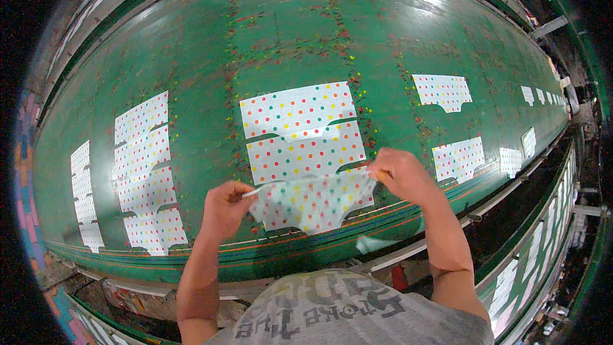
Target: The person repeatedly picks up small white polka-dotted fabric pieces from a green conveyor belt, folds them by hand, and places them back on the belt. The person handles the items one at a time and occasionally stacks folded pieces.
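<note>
Two hands [223, 207] [403, 176] hold dotted fabric [313, 201] by its edge, wide table [287, 32] beyond.

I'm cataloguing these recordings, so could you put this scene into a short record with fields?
Left hand: pinching the left end of the held piece's top edge
Right hand: gripping that edge's right end
Held piece: white with coloured dots, spread between the hands, blurred
Straight ahead: more dotted pieces lying on the table
Left side: two columns of similar pieces, the nearer column and the outer column
Right side: scattered similar pieces
Table: green, flecked with colour
Clothing: grey shirt
</note>
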The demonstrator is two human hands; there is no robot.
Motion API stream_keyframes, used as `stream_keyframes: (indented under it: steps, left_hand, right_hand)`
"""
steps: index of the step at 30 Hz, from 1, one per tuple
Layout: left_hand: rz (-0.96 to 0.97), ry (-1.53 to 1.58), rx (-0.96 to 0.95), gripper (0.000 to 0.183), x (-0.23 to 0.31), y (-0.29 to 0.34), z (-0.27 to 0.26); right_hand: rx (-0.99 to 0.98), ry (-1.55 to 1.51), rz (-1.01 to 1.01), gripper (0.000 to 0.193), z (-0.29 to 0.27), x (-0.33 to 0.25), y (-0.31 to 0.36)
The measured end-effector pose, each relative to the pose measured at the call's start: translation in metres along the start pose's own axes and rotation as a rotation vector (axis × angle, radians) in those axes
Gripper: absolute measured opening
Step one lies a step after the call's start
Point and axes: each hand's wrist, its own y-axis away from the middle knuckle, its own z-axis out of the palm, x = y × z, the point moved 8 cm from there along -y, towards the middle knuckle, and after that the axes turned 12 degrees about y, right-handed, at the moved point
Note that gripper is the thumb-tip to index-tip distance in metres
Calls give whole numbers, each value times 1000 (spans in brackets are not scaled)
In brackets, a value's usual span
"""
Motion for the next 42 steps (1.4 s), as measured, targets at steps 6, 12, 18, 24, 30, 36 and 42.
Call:
stream_keyframes:
  steps: [6,12,18,24,30,36,42]
  left_hand:
    - [148,-116,67,12,-7,-64,3]
    - [156,-104,116,16,-17,-89,-1]
    - [215,-50,228,17,-25,-93,-3]
    - [259,-156,283,19,-18,-89,1]
    - [314,-332,296,23,-8,-87,10]
    - [450,-285,121,32,8,-59,5]
    - [449,-125,74,28,18,54,-64]
  right_hand:
    - [12,106,-26,16,30,44,-66]
    - [-40,114,195,17,39,68,-95]
    - [-13,208,252,16,39,67,-110]
    - [-133,361,256,16,36,61,-115]
    - [-222,273,-42,20,45,-33,-96]
    - [-329,-482,-520,13,68,-213,7]
    - [-208,-608,-387,13,71,-213,65]
